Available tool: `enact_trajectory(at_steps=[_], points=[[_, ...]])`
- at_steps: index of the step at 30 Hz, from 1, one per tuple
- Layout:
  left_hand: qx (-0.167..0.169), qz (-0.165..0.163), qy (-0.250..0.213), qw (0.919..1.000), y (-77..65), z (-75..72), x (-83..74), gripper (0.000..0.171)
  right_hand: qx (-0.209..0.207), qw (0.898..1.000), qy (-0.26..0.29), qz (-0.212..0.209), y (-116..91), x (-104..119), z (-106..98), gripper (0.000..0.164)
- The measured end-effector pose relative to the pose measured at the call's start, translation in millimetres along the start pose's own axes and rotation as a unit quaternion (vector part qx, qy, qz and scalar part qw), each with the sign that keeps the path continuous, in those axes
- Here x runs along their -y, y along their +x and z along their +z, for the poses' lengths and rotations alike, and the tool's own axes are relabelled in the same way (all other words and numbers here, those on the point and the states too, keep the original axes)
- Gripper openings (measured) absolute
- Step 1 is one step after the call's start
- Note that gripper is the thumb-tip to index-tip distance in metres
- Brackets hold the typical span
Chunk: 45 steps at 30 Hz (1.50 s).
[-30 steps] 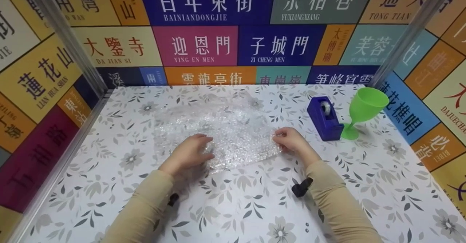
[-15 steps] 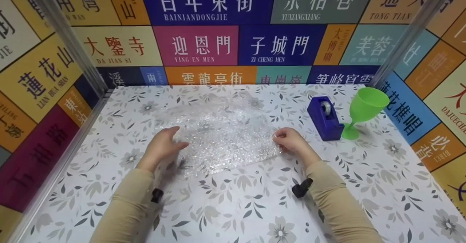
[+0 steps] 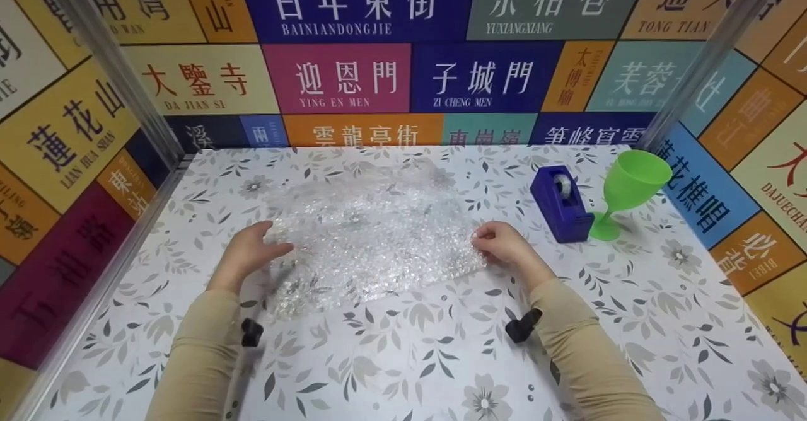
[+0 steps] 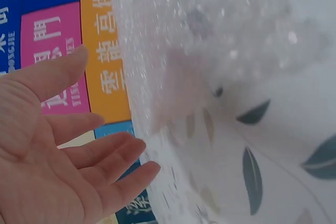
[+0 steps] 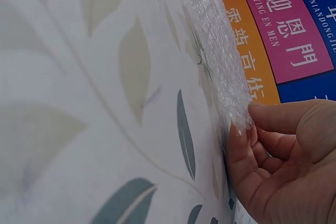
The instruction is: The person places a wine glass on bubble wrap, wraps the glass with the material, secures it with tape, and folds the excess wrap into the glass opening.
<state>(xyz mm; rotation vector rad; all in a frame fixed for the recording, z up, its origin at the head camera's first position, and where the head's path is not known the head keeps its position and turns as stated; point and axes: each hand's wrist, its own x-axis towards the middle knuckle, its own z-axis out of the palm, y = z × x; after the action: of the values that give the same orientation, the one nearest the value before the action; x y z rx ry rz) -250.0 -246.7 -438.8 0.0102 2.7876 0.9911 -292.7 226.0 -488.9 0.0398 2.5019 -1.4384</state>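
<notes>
A clear sheet of bubble wrap (image 3: 378, 238) lies spread over the middle of the table. At its right edge my right hand (image 3: 504, 244) pinches the sheet between thumb and fingers; the right wrist view shows the bubble wrap (image 5: 223, 61) caught at its corner by that hand (image 5: 289, 156). Beside the sheet's left edge is my left hand (image 3: 246, 254), its thumb and fingers spread apart. In the left wrist view the left hand (image 4: 79, 150) has relaxed fingers with nothing between them, and the bubble wrap (image 4: 210, 30) lies just beyond.
To the right stand a blue tape dispenser (image 3: 561, 207) with a roll of tape and a green plastic goblet (image 3: 633, 184) close beside it. A floral cloth (image 3: 391, 364) covers the table. Printed panels (image 3: 353, 5) wall in the back and both sides.
My left hand has slid leftward across the bubble wrap to its left edge, and the sheet's left part now lies flatter. The right hand has kept its pinch in the same place.
</notes>
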Motion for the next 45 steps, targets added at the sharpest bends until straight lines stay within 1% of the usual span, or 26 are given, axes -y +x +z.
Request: enact_trajectory(at_steps=[3,8,10,12,14,16,17,19,21,24,26,28,29,32,34,35,36,41,45], points=[[0.007,-0.016,-0.022,0.9996,0.5,-2.2,6.2,0.084,0.0,1.0,0.004,0.002,0.2,-0.9,-1.1,0.012],[0.018,-0.035,-0.043,0.9983,2.1,-3.5,11.5,0.087,0.0,1.0,0.009,-0.001,-0.4,-1.9,-1.9,0.011],[0.024,-0.052,-0.062,0.9964,2.4,-2.7,12.5,0.088,0.0,1.0,0.011,-0.004,-1.1,-2.3,-2.2,0.01],[0.03,-0.074,-0.092,0.9926,2.9,-1.2,13.9,0.089,0.0,1.0,0.016,-0.005,-2.0,-3.1,-2.7,0.009],[0.034,-0.094,-0.13,0.9865,3.2,1.5,15.3,0.088,0.002,1.0,0.017,-0.008,-3.1,-4.0,-3.4,0.008],[0.032,-0.101,-0.157,0.9818,3.7,4.9,16.0,0.085,0.001,1.0,0.018,-0.008,-4.5,-5.0,-4.4,0.008],[0.026,-0.101,-0.164,0.981,4.2,6.8,15.8,0.083,0.001,1.0,0.017,-0.011,-5.4,-5.2,-5.2,0.008],[0.006,-0.094,-0.169,0.981,5.6,11.4,14.2,0.076,-0.002,1.0,0.012,-0.017,-7.3,-5.6,-7.3,0.008],[-0.012,-0.079,-0.159,0.984,8.0,16.0,12.2,0.07,-0.008,1.0,0.006,-0.021,-9.6,-6.0,-10.3,0.008],[-0.041,-0.061,-0.147,0.9863,12.9,22.6,7.7,0.065,-0.016,0.999,-0.005,-0.036,-13.2,-7.8,-17.2,0.009],[-0.05,-0.046,-0.137,0.9883,15.7,26.0,2.8,0.063,-0.02,0.999,-0.006,-0.051,-16.0,-9.8,-23.5,0.01],[-0.06,-0.038,-0.125,0.9896,17.8,29.6,-4.2,0.061,-0.018,0.998,-0.007,-0.066,-20.2,-11.6,-30.8,0.011],[-0.063,-0.034,-0.12,0.9902,18.9,31.2,-8.0,0.06,-0.017,0.997,-0.009,-0.072,-26.3,-7.6,-34.6,0.012],[-0.072,-0.024,-0.111,0.991,21.6,36.8,-20.2,0.058,-0.017,0.996,-0.018,-0.085,-35.1,-10.0,-46.2,0.016],[-0.076,-0.014,-0.107,0.9913,23.6,41.0,-26.9,0.057,-0.019,0.996,-0.028,-0.084,-42.0,-11.4,-53.5,0.017],[-0.079,-0.005,-0.105,0.9913,24.6,43.1,-29.7,0.056,-0.021,0.996,-0.031,-0.085,-45.1,-12.8,-57.0,0.018],[-0.082,0.004,-0.104,0.9913,25.2,45.4,-32.7,0.054,-0.023,0.995,-0.035,-0.085,-44.6,-19.1,-60.6,0.019],[-0.089,0.04,-0.109,0.9893,27.4,56.5,-46.1,0.051,-0.022,0.994,-0.065,-0.088,-59.5,-27.8,-77.4,0.019],[-0.084,0.054,-0.12,0.9877,28.0,64.1,-54.8,0.05,-0.019,0.994,-0.075,-0.08,-69.1,-34.5,-87.0,0.019]])
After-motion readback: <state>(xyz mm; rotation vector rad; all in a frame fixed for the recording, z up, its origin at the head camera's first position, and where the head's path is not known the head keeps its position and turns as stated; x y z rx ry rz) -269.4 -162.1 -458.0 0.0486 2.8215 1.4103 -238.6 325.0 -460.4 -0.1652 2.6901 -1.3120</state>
